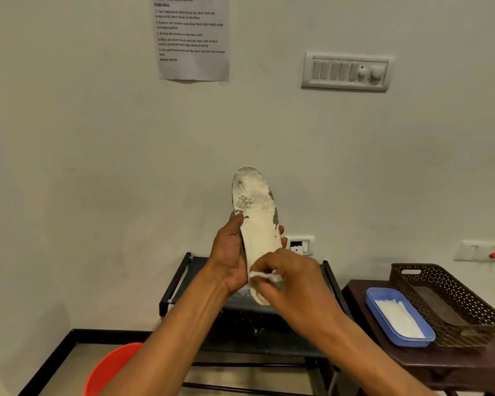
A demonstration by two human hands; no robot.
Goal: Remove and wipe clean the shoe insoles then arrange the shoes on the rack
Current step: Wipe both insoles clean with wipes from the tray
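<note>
Head view: the insole stands nearly upright in the air in front of the wall, toe end up, above the black shoe rack. Its pale face is smeared with grey, flaky dirt near the top, and darker patches show along its right edge.

The left grip is wrapped round the middle of the insole: the thumb lies on the near left edge and the fingertips show past the right edge. The right grip pinches a small white wipe against the lower part of the insole. Most of the wipe is hidden under the fingers, and the heel end shows only as a sliver below the knuckles.

The arms cover most of the rack's top shelf. Its lower tiers are dark and hard to make out.

To the right, on a dark brown desk, a blue tray holds folded white sheets. It sits just beside a brown perforated basket; what lies in the basket cannot be told. An orange bucket at lower left is cut off by the frame edge and partly hidden by the left forearm.

On the wall hangs a paper notice, its top cut off and its print mostly blurred. There is also a switch panel.
</note>
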